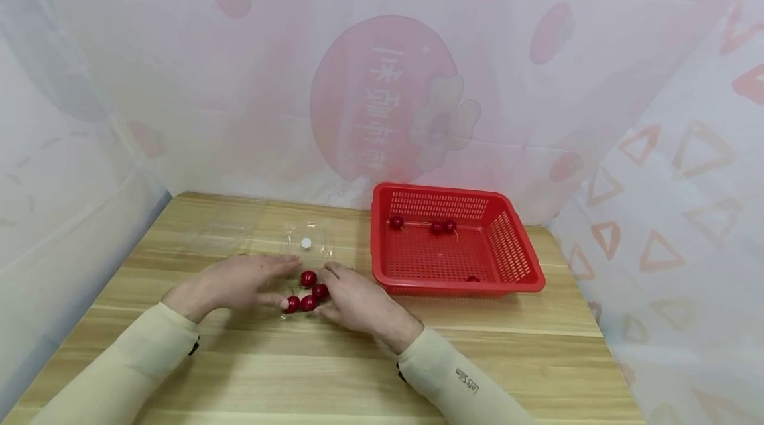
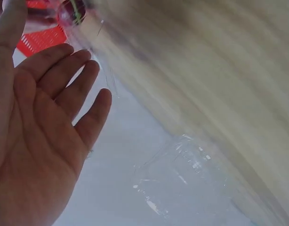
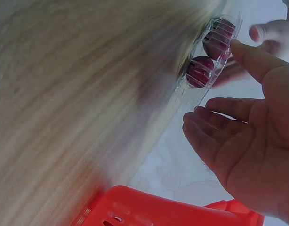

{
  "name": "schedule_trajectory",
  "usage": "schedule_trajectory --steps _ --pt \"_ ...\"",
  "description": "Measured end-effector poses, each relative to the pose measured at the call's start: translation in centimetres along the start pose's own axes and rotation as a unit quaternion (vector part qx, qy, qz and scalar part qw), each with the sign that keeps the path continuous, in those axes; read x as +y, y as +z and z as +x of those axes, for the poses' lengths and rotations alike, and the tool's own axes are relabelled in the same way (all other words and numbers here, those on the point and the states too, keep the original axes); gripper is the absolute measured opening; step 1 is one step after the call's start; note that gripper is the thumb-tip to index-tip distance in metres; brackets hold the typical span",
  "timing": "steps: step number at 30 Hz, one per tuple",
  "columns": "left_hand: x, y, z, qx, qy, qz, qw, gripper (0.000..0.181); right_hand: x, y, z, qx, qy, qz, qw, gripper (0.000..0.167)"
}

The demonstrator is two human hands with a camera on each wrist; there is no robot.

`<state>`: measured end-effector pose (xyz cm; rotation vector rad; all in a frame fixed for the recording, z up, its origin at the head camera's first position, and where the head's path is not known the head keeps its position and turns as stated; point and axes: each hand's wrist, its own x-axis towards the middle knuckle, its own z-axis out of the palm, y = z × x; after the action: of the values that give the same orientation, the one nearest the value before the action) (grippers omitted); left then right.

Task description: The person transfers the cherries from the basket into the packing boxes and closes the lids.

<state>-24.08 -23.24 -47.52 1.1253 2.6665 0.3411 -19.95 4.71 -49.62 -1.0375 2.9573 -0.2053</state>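
A big white cloth (image 1: pixel 274 113) with pink and red pictures hangs behind and beside a brown wooden table (image 1: pixel 334 372). Toward the right on the table is a red plastic basket (image 1: pixel 458 290) with lots of little holes in its sides. Two long cream sleeves (image 1: pixel 113 375) come in from the bottom, one on each arm.

The left hand (image 1: pixel 239 282) has its fingers stretched out, spread a bit apart. The right hand (image 1: pixel 361 299) has its fingers loose and softly bent, and its thumb is at the edge of the small box. I can't tell how hard either hand touches the box.

Far back on the left, behind the left hand, is a see-through plastic piece (image 1: pixel 223 226). The small see-through plastic box (image 3: pixel 219 69) sits on the table right between the two hands, with the basket off to the right of it. Its clear lid (image 1: pixel 316 254) lies folded back, away from the person.

Four shiny round red cherries (image 1: pixel 308 279) are in the box, and the left thumb tip is right by one of them. Four more cherries (image 1: pixel 396 223) show in the basket. Smallest is a round white dot (image 1: pixel 306 243) on the lid.
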Motion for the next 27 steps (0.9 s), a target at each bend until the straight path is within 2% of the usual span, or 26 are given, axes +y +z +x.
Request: schedule_trajectory --steps 2,7,12,19,27 --pt "-0.2 -0.4 0.5 0.021 0.001 0.001 0.9998 0.082 0.0 0.0 0.0 0.002 -0.001 0.000 1.0000 0.058" --pt "-0.2 -1.4 2.2 0.074 -0.032 -0.008 0.9967 0.068 0.0 0.0 0.1 -0.004 0.003 -0.009 0.9999 0.061" --pt "-0.2 -1.9 3.9 0.095 -0.074 -0.037 0.9921 0.067 0.0 0.1 0.1 -0.015 0.014 -0.008 0.9998 0.068" --pt "-1.2 -2.2 6.2 0.092 -0.109 -0.110 0.9837 0.072 0.0 0.0 0.0 -0.025 0.024 -0.008 0.9994 0.074" --pt "-2.9 -2.1 8.6 0.070 -0.137 -0.129 0.9796 0.072 0.0 0.0 -0.1 -0.033 0.031 -0.007 0.9989 0.075"
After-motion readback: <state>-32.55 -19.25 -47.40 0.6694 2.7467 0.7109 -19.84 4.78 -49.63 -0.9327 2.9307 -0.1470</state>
